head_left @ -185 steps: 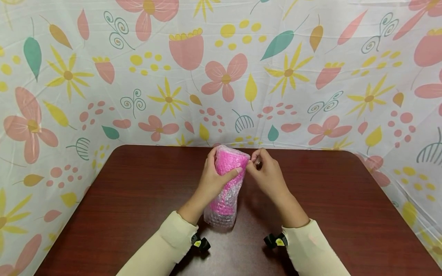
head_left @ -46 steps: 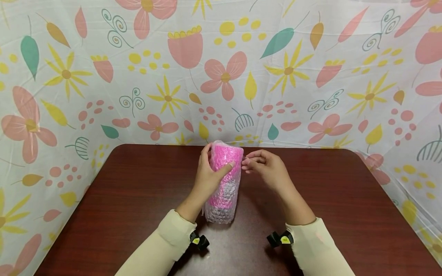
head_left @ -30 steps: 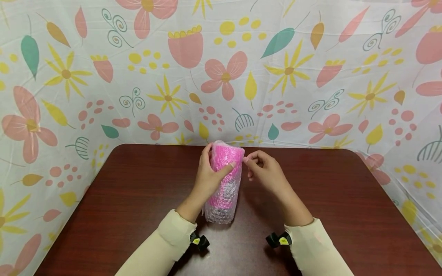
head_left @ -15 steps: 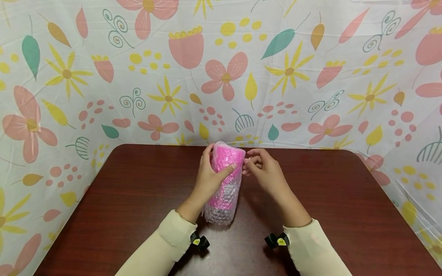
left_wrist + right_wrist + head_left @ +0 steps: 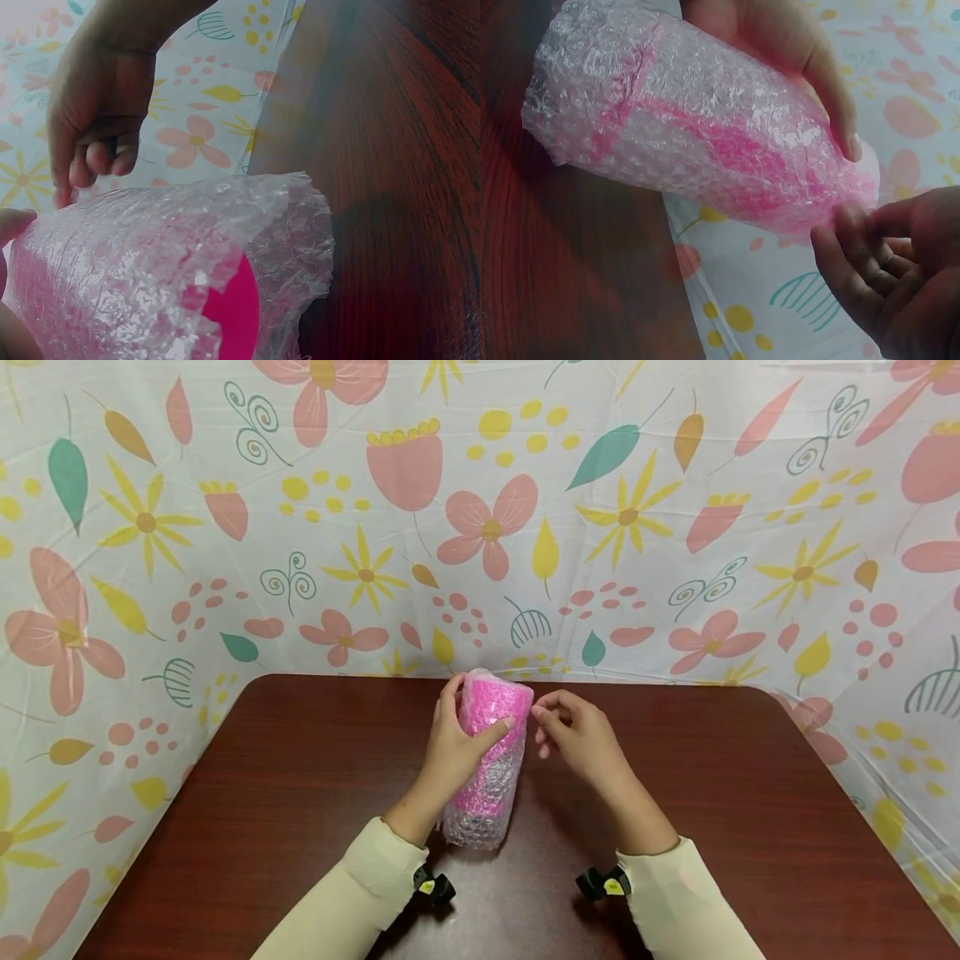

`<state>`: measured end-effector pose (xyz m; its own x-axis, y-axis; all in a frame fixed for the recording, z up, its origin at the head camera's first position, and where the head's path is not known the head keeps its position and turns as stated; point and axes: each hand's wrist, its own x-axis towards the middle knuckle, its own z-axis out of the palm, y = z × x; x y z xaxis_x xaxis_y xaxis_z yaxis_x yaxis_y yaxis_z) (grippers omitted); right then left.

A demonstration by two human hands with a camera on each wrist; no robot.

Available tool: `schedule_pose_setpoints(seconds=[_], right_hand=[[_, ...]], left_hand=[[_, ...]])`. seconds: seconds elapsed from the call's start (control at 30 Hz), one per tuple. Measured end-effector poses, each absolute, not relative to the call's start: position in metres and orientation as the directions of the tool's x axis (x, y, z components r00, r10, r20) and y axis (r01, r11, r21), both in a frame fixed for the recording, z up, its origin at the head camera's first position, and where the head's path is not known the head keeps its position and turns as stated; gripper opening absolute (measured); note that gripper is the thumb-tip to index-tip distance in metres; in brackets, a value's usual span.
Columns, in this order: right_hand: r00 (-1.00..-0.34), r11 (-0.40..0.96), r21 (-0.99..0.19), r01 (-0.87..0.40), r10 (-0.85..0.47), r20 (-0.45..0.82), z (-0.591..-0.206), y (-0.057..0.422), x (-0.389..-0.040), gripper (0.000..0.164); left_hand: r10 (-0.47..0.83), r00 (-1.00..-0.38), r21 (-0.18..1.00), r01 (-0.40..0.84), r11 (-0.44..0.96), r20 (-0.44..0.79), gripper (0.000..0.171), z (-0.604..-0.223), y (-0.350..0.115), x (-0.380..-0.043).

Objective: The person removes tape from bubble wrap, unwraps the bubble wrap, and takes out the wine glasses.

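Note:
A pink, roughly cylindrical object wrapped in clear bubble wrap stands slightly tilted on the table, and its kind is hidden by the wrap. In the left wrist view, a smooth pink surface shows inside the open lower end of the wrap. My left hand grips the bundle near its top, thumb across the front and fingers behind. At the upper right edge my right hand has thumb and index fingertips together against the bubble wrap, pinching at it. Its other fingers are loosely curled.
The dark reddish-brown table has rounded far corners. Right behind it hangs a white cloth printed with flowers and leaves. Black wrist cameras are strapped over the cream sleeves.
Since the earliest frame the bundle has shifted slightly left. My right fingers keep plucking at its upper right edge, parting and coming together again. The left hand keeps its grip.

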<state>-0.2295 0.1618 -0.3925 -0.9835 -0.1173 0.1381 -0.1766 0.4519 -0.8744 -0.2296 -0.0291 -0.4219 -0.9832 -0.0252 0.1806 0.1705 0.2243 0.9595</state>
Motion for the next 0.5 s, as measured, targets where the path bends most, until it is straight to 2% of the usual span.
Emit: schedule_pose_setpoints(seconds=[0.1,0.3,0.5], right_hand=[[-0.984,0.404,-0.900,-0.163,-0.133,0.118,-0.3928,0.1601,-0.2281,0.023],[-0.989,0.456,-0.878,-0.144,-0.093,0.113,-0.3924,0.1592,-0.2256,0.030],[-0.988,0.437,-0.887,-0.149,-0.095,0.119,-0.3921,0.1588,-0.2261,0.030]], left_hand=[[-0.024,-0.982,0.959,0.177,0.223,0.187,0.090,-0.4223,-0.0290,-0.2294],[-0.019,-0.983,0.959,0.173,0.224,0.182,0.093,-0.4238,-0.0289,-0.2297],[-0.006,-0.984,0.961,0.175,0.214,0.180,0.095,-0.4241,-0.0290,-0.2298]])
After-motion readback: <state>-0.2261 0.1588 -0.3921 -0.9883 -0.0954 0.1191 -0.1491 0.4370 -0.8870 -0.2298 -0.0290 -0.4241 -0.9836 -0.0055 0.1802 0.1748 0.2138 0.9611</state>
